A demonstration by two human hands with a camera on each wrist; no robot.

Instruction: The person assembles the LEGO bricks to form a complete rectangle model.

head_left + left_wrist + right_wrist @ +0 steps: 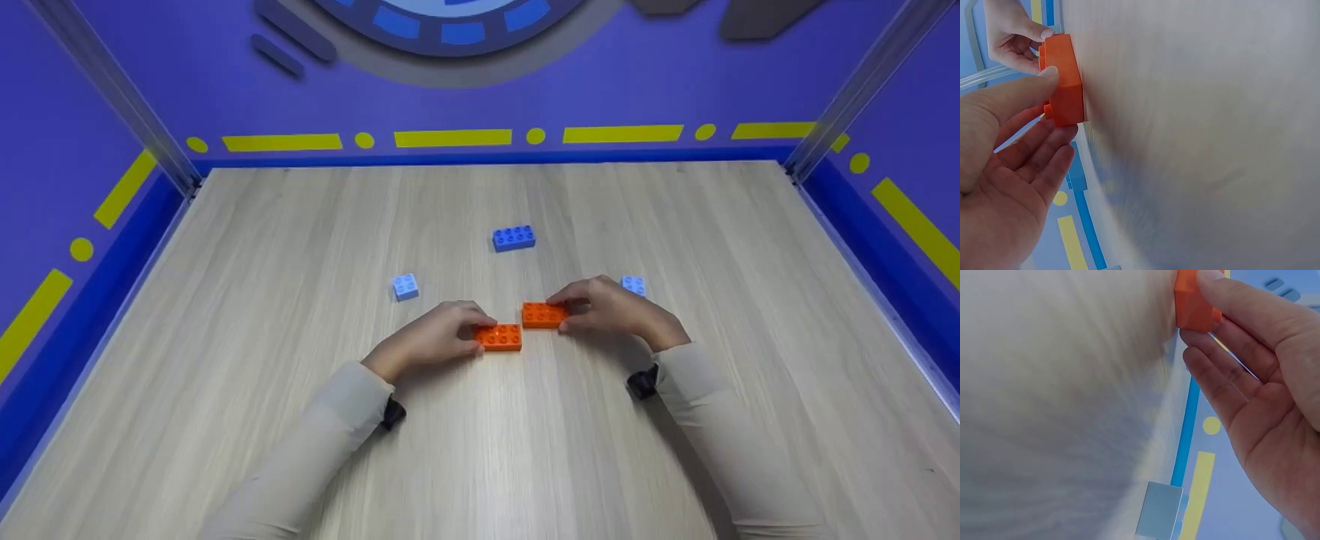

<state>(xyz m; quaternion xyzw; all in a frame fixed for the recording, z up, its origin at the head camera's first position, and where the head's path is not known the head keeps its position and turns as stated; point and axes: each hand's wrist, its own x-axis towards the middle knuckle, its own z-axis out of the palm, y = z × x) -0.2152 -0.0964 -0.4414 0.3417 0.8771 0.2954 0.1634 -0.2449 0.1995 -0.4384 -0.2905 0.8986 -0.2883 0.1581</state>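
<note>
Two orange toy building bricks lie studs up on the table, close together and slightly offset. The left orange brick is pinched at its left end between thumb and fingers of my left hand. My right hand pinches the right orange brick at its right end; this brick sits a little farther back. In the left wrist view the thumb presses the near long side of the orange brick. The right wrist view shows the thumb on the other orange brick, partly cut off by the frame.
A blue brick lies behind the orange pair. One small light-blue brick is at the left, another light-blue brick just behind the right hand. Purple walls with yellow marks bound the wooden table at back and sides.
</note>
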